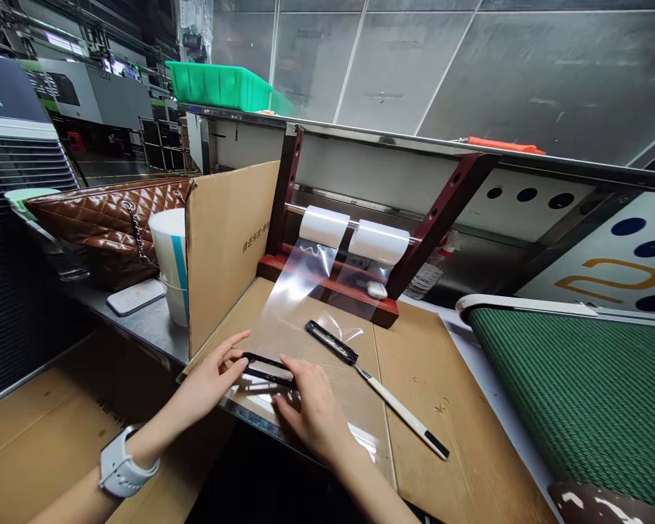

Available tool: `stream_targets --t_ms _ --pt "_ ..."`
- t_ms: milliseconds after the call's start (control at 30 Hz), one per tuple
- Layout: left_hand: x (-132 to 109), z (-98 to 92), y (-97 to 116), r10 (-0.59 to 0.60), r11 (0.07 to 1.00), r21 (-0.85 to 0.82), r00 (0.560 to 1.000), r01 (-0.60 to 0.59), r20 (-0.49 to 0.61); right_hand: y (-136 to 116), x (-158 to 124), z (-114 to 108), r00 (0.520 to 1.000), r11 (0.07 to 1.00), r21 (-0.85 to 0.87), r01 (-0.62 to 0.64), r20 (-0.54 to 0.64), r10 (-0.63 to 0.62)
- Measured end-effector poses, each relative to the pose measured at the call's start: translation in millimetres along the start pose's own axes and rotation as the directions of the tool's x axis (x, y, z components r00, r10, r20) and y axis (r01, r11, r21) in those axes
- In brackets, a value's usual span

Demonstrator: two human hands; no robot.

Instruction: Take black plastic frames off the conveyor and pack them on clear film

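Note:
A thin black rectangular frame part (267,369) lies on a sheet of clear film (295,306) at the near edge of the cardboard-covered bench. My left hand (210,378) pinches its left end between thumb and fingers. My right hand (311,407) lies over the part's right end, fingers pressing on it and on the film. The film runs back to two white rolls (354,234) on a dark red stand (327,284). A second black part (331,340) lies just beyond my hands.
A long white tool with a black tip (401,411) lies diagonally to the right. A cardboard wall (226,240) stands at left, with paper cups (172,262), a brown quilted bag (103,225) and a white device (136,296) behind it. A green conveyor belt (578,393) runs at right.

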State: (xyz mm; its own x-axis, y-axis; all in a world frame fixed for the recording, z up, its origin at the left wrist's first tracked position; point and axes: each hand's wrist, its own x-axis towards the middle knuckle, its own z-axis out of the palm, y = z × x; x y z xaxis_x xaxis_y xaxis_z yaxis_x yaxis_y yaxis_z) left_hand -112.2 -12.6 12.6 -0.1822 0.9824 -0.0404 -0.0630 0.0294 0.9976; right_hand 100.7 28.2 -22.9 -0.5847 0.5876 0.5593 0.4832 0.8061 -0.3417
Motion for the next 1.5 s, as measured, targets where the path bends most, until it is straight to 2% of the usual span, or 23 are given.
stream_targets --t_ms 267,467,700,900,1000,1167,1233,1333,1500 --pt "7 -1.8 -11 -0.102 0.994 -0.036 0.994 0.103 0.033 1 0 5 0.998 0.997 -0.049 0.064 0.017 -0.063" --pt "6 -7.3 -2 -0.170 0.980 -0.094 0.984 0.174 0.051 -3 6 10 0.998 0.991 -0.121 0.065 0.005 -0.065" --pt "6 -11.9 3 -0.222 0.962 -0.147 0.972 0.231 0.072 1 13 9 0.996 0.996 -0.034 0.078 -0.040 -0.079" --pt "7 -22.7 -6 -0.223 0.971 -0.071 0.972 0.228 0.074 1 9 4 1.000 0.994 0.107 -0.016 0.000 0.016" --pt "5 -32.5 -9 -0.173 0.985 0.007 0.984 0.173 0.049 2 7 3 0.997 0.985 0.156 -0.067 0.039 0.061" --pt "-7 -40.7 -16 0.087 0.967 0.245 0.995 -0.075 -0.038 0 7 -2 0.985 0.965 0.207 -0.159 0.101 0.141" --pt "-12 -41.0 -20 0.175 0.918 0.362 0.985 -0.164 0.003 -2 7 -6 0.978 0.958 0.218 -0.187 0.130 0.162" --pt "-14 -44.1 -30 0.235 0.831 0.494 0.966 -0.255 0.103 -7 5 -8 0.968 0.949 0.224 -0.221 0.170 0.185" --pt "-10 -61.5 -43 0.259 0.742 0.601 0.954 -0.295 0.149 -20 2 0 0.956 0.958 0.188 -0.216 0.243 0.167"
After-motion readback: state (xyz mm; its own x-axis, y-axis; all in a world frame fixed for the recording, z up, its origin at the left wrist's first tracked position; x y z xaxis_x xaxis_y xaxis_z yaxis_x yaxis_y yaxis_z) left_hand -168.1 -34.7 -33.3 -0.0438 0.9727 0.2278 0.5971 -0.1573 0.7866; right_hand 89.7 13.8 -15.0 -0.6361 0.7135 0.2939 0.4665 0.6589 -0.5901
